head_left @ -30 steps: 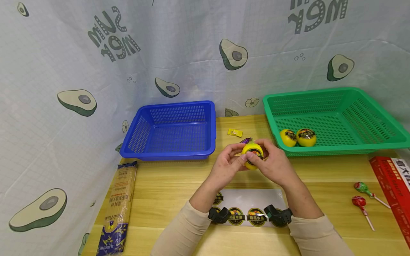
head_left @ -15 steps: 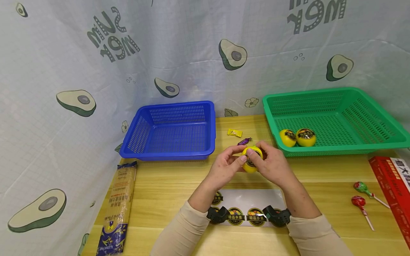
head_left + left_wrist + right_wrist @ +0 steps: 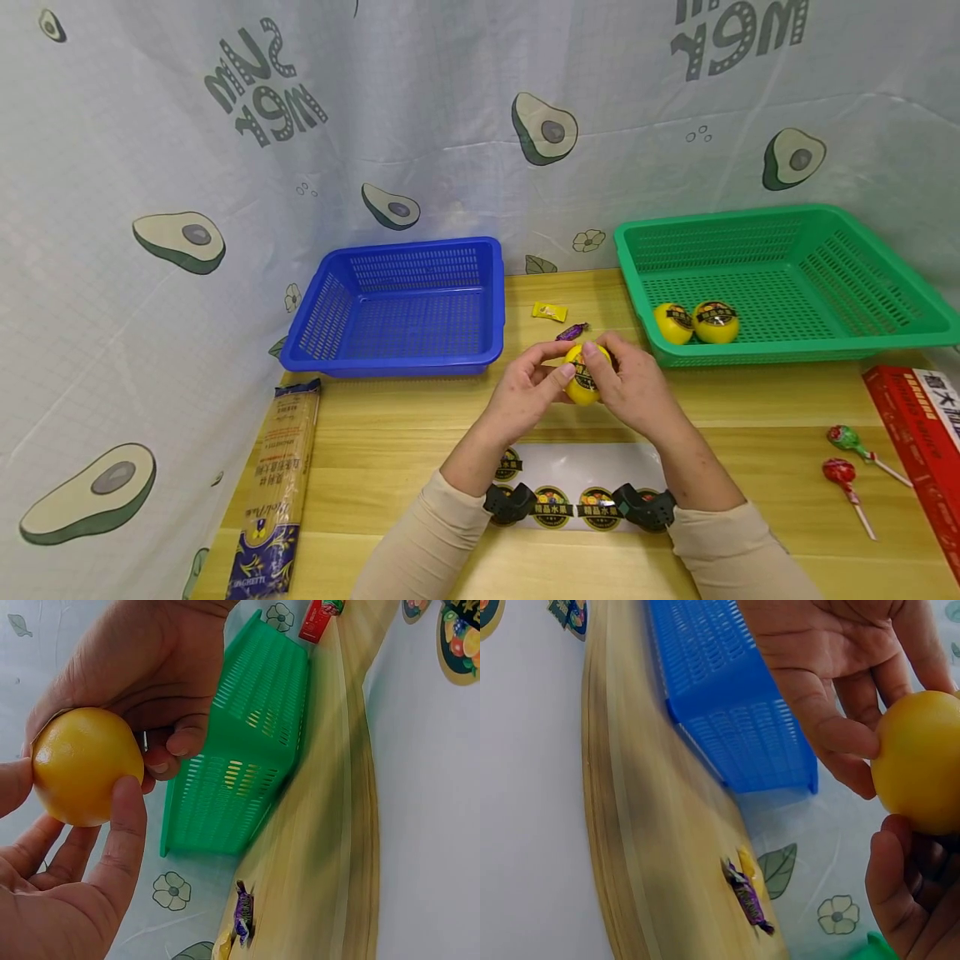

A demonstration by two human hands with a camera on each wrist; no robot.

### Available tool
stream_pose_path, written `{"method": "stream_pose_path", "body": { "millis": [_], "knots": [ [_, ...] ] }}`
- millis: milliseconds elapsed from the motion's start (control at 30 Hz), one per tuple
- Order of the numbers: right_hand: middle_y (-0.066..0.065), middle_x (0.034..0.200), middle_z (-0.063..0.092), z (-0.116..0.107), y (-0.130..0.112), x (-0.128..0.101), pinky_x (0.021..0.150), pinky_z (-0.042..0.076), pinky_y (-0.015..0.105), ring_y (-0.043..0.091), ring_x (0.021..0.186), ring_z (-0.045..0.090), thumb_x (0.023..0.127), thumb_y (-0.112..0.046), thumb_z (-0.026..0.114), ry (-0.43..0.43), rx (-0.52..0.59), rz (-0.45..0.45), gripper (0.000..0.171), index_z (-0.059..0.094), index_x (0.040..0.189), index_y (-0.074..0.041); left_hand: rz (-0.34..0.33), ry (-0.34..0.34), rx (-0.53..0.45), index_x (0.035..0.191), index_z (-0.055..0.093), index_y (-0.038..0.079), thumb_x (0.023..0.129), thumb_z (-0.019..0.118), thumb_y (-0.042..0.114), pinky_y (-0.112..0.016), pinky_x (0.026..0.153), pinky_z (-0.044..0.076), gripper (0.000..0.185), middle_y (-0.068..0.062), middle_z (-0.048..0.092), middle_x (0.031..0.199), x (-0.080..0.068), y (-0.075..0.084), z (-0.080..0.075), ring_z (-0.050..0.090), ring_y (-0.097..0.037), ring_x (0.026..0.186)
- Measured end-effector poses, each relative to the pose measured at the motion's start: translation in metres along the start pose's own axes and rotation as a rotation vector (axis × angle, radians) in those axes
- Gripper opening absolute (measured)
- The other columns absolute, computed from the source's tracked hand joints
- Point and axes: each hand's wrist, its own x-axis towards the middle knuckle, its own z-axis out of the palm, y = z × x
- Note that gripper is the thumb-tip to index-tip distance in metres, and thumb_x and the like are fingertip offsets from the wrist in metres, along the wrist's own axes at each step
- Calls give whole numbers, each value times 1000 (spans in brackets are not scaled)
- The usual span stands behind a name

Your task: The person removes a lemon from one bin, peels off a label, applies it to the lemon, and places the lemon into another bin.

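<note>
Fingers (image 3: 542, 360) of the left hand (image 3: 525, 396) curl round the small yellow ball-shaped fruit (image 3: 581, 385), thumb across its near side, while the right hand (image 3: 633, 385) pinches it from the other side with a fingertip pressing on the dark round label on its skin. Both hands hold the fruit above the wooden bench (image 3: 420, 433), so the label can be pressed against a firm grip from both sides rather than against a rolling thing.

Nearest the person, between the forearms, lies a white backing sheet of round dark fruit stickers (image 3: 592, 475), close under the hands where a label is easy to reach. At the near left edge a clear packet of spaghetti (image 3: 279, 479) lies lengthwise; at the right lie two red lollipops (image 3: 846, 475) and a red cardboard box (image 3: 918, 442).

Just past the hands sit a purple wrapped sweet (image 3: 572, 332) and a yellow wrapped sweet (image 3: 550, 312). Farther back, the blue plastic mesh basket (image 3: 405, 354) stands to the left. The green plastic mesh basket (image 3: 787, 218) to the right holds two labelled yellow fruits (image 3: 696, 323) resting together by its near wall. An avocado-print cloth (image 3: 225, 167) hangs behind.
</note>
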Motion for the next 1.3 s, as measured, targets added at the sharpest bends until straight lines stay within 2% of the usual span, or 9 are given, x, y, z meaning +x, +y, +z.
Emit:
{"method": "stream_pose_path", "body": {
  "millis": [200, 333, 600, 967, 1133, 1300],
  "knots": [
    [9, 69, 59, 2, 1, 0, 58, 45, 32, 20, 63, 53, 111, -40, 38, 34, -19, -23, 46, 66, 104, -4, -2, -11, -13, 142, 51, -4, 103, 56, 3, -30, 81, 62, 40, -33, 54, 135, 1, -2, -2, 65, -5, 94],
    [12, 74, 65, 2, 1, 0, 58, 50, 31, 19, 62, 58, 111, -41, 38, 45, 0, 12, 50, 70, 110, -2, -2, -10, 1, 142, 51, -3, 103, 56, 4, -31, 82, 62, 40, -32, 53, 137, 1, -2, -3, 64, -7, 98],
    [16, 76, 69, 1, 2, 0, 57, 50, 30, 17, 63, 59, 111, -41, 36, 111, -3, 56, 58, 68, 85, -1, -23, 5, 21, 141, 54, 0, 103, 58, 5, -30, 83, 62, 39, -25, 53, 139, 1, -3, -3, 61, -11, 106],
    [18, 79, 70, 1, -1, 0, 58, 50, 30, 18, 64, 61, 111, -40, 35, 124, 8, 97, 58, 71, 90, 1, -30, 22, 9, 139, 55, 1, 102, 58, 7, -27, 83, 60, 38, -22, 54, 138, 1, -4, -3, 61, -11, 105],
    [17, 79, 69, 5, -1, 1, 58, 53, 29, 17, 65, 61, 110, -41, 38, 123, 72, 96, 55, 70, 90, -1, -55, 50, 34, 139, 55, 5, 102, 57, 16, -23, 81, 55, 38, -19, 55, 136, 0, -4, -3, 61, -9, 100],
    [18, 81, 69, 7, -2, 0, 60, 52, 28, 18, 69, 61, 111, -39, 38, 124, 90, 95, 53, 69, 91, 0, -67, 66, 75, 137, 57, 7, 102, 59, 22, -23, 77, 53, 38, -16, 54, 138, 1, -4, -4, 61, -9, 95]
  ]
}}
